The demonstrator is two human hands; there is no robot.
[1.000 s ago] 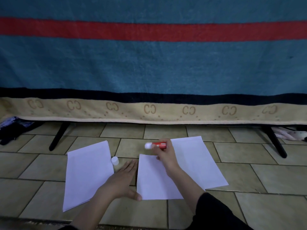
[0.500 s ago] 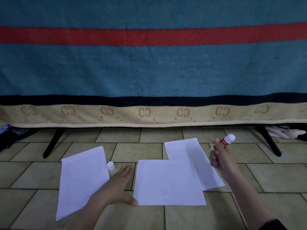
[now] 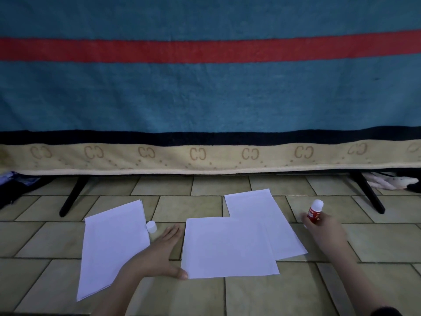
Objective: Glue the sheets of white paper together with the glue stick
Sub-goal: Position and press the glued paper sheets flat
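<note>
on the tiled floor [image 3: 205, 299] lie three lots of white paper. the middle sheet [image 3: 227, 247] lies squarely in front of the person, and its far right corner overlaps the right sheet [image 3: 259, 213], which is turned at an angle and reaches further toward the bed. the left paper [image 3: 111, 245] lies apart from these two, tilted, with its near corner closest to the camera; whether it is one sheet or a thin stack cannot be told.

the left hand [image 3: 157, 256] rests flat on the floor between the left paper and the middle sheet, fingers spread forward and thumb touching the near left corner of the middle sheet. just beyond its fingertips stands a small white cap [image 3: 151, 226], touching the right edge of the left paper.

the right hand [image 3: 323, 231] is closed around the red glue stick [image 3: 315, 211], held to the right of the right sheet and clear of it. the stick points up and away, its white tip uncovered.

behind everything hangs a blue blanket [image 3: 205, 94] with a red stripe and a beige border, over black legs [image 3: 73, 197].
</note>
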